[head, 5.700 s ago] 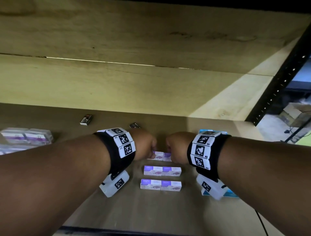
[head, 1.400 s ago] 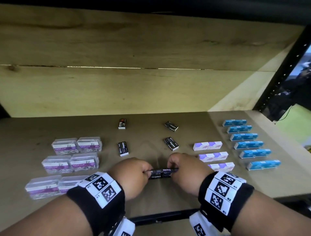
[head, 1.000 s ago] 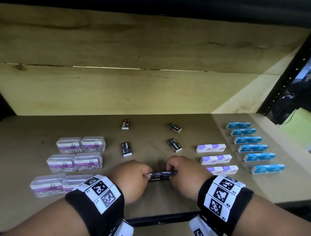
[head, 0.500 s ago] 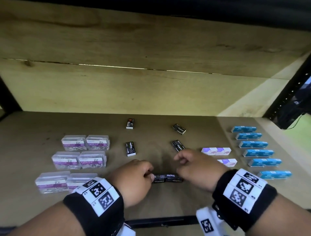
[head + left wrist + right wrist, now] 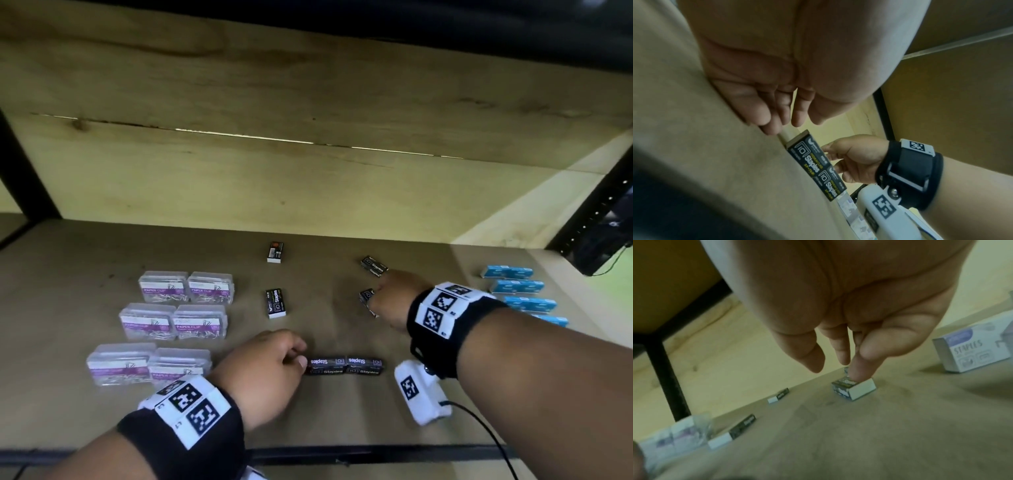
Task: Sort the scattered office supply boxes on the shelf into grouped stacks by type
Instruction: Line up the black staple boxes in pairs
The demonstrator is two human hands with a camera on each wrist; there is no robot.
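Observation:
Two black staples boxes lie end to end near the shelf's front edge. My left hand sits at their left end with relaxed fingers, the thumb tip touching the box end. My right hand is farther back, over another black staples box; one fingertip rests on its top and the thumb stands apart. Three more black boxes lie loose: one behind the right hand, one mid-shelf, one farther back.
Several clear paper clip boxes stand grouped in pairs at the left. A column of blue boxes runs along the right side. A white and purple staples box stands right of my right hand. The shelf's back wall is behind.
My right hand let go of the black pair and moved back and right onto another black box. The pair now lies on the shelf, with the left hand still at its left end.

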